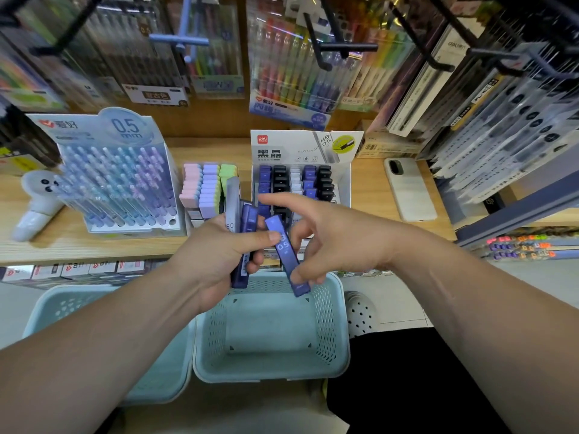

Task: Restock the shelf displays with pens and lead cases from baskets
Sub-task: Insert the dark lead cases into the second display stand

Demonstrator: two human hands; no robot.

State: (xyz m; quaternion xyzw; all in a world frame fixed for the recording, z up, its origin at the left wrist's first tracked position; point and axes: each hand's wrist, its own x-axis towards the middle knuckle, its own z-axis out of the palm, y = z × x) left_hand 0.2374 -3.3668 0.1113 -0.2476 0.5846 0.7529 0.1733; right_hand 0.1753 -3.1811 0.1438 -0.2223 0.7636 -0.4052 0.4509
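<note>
My left hand (216, 258) grips a small bundle of lead cases (244, 227), one grey and the others dark blue, held upright over the shelf edge. Beside it, my right hand (329, 239) pinches the lower part of a single blue lead case (286, 255) marked 0.5, tilted, with my left thumb touching its upper end. My right index finger points left. Just behind both hands on the shelf stands the white lead-case display box (343, 186) with rows of blue, black and white cases. The 0.5 mm pen display (119, 183) stands to the left.
Two pale blue baskets sit below my hands, one in the centre (341, 311) and one to the left (62, 305). Pastel erasers (205, 186), a white phone (409, 189) and a white panda-faced gadget (36, 198) lie on the wooden shelf. Hanging pen packs (294, 73) crowd overhead.
</note>
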